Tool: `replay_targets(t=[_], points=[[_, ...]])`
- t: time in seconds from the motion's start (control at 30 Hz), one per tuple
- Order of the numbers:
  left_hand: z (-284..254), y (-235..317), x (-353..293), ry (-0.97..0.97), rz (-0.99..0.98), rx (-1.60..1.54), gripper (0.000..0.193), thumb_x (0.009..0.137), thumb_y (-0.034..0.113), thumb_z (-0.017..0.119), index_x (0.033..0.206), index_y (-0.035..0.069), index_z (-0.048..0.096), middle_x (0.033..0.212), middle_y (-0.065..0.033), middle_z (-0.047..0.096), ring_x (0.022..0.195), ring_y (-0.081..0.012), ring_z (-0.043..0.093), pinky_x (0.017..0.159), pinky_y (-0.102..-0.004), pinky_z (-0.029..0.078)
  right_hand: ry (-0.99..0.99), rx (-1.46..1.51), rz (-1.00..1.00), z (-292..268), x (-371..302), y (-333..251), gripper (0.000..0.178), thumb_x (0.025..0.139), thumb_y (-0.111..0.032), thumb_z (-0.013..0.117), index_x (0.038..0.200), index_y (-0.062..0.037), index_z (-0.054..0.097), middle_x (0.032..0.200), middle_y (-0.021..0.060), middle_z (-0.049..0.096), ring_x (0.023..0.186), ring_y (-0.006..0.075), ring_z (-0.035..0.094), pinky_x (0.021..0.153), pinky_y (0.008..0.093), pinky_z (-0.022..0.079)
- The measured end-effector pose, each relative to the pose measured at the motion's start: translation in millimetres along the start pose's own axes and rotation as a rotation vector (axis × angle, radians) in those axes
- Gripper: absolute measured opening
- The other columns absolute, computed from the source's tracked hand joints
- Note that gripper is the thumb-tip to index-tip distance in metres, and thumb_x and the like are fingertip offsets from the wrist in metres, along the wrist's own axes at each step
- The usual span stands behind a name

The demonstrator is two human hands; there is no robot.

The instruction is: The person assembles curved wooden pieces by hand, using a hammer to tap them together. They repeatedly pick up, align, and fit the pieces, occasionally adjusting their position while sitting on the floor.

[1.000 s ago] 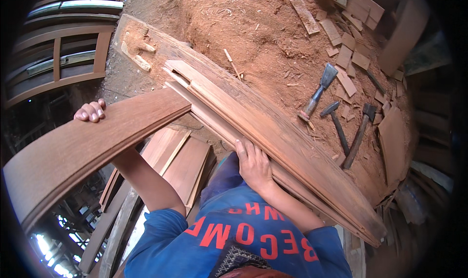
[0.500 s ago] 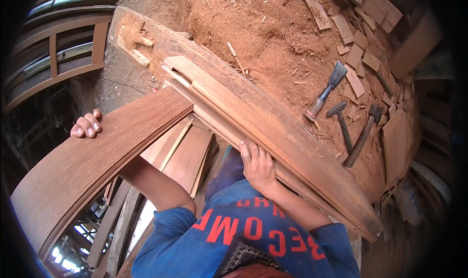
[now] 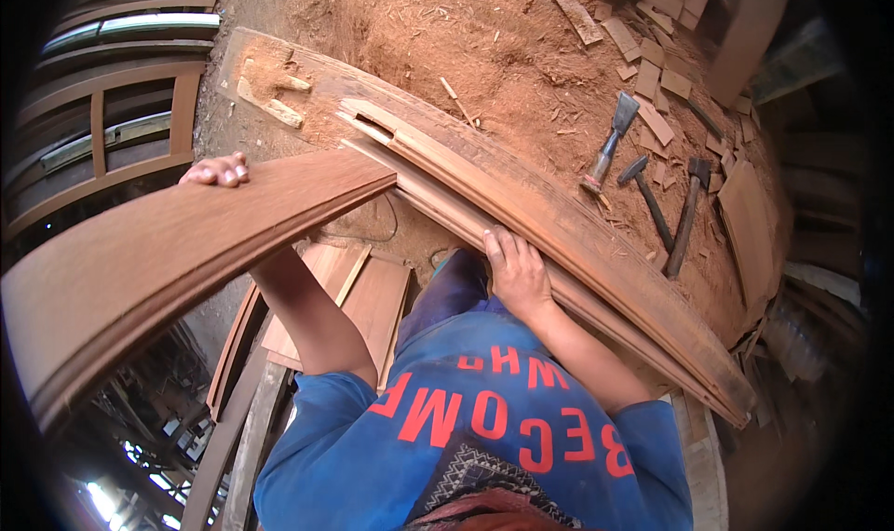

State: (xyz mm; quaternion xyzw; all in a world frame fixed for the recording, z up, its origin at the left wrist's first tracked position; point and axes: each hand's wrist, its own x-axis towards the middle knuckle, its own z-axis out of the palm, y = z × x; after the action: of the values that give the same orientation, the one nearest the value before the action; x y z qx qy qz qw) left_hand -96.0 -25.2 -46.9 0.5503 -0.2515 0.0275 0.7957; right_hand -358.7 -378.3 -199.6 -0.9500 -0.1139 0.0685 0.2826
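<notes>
My left hand [image 3: 219, 170] grips a wide brown wooden board [image 3: 214, 214] with a moulded edge; its arm passes underneath and the fingers curl over the far edge. The board's inner end meets the side of a long grooved wooden rail [image 3: 484, 172], but I cannot tell whether it is joined to it. Near the rail's far left end is a slot. My right hand [image 3: 519, 272] is closed over the rail's near edge, its thumb hidden. Under the rail lies a thick worn plank [image 3: 605, 242] with sawdust and wood bits at its far left end.
A wide chisel [image 3: 612, 140] and two hammers [image 3: 649, 205] [image 3: 687, 219] lie on sawdust to the right. Wooden offcuts [image 3: 649, 79] are scattered behind them. Slatted wooden frames [image 3: 140, 112] stand at far left. Planks [image 3: 372, 293] lie beneath the board by my legs.
The board's outer end has swung up and away in the picture, with my left hand on it. My right hand stays on the rail. The whole view has shifted slightly.
</notes>
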Motion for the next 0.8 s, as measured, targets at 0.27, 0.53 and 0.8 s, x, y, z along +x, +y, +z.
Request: replay_targets(t=[0.27,0.53,0.8], points=[[-44.3,136.8,37.0,0.175,-0.022,-0.236,0.028,0.105,0.029,0.055,0.104,0.005,0.068,0.089,-0.0086,0.07,0.088,-0.0269,0.067,0.105,-0.0453,0.049,0.029,0.079,0.107,-0.9,-1.3,-16.1,0.054,0.089,-0.006,0.064,0.141,-0.0043,0.053,0.135,0.0171,0.059,0.116,0.0356,0.061,0.096,0.0459,0.051],[-77.0,207.4,-21.8,0.365,0.123,-0.456,0.025,0.101,0.02,0.052,0.087,0.005,0.067,0.08,-0.0057,0.068,0.081,-0.0204,0.065,0.103,-0.0398,0.047,0.161,0.458,-0.001,-76.4,56.6,-101.3,0.081,0.084,-0.022,0.087,0.15,-0.0036,0.044,0.142,0.0228,0.054,0.126,0.0411,0.058,0.105,0.0493,0.05],[-79.4,157.4,-79.4,0.47,0.042,-0.963,0.02,0.1,0.018,0.051,0.085,0.007,0.061,0.079,-0.0045,0.063,0.084,-0.0201,0.063,0.093,-0.0363,0.052,0.457,0.602,-0.318,-145.6,92.6,-191.1,0.073,0.082,-0.023,0.089,0.142,-0.003,0.053,0.133,0.0207,0.058,0.117,0.0408,0.061,0.101,0.0487,0.052]])
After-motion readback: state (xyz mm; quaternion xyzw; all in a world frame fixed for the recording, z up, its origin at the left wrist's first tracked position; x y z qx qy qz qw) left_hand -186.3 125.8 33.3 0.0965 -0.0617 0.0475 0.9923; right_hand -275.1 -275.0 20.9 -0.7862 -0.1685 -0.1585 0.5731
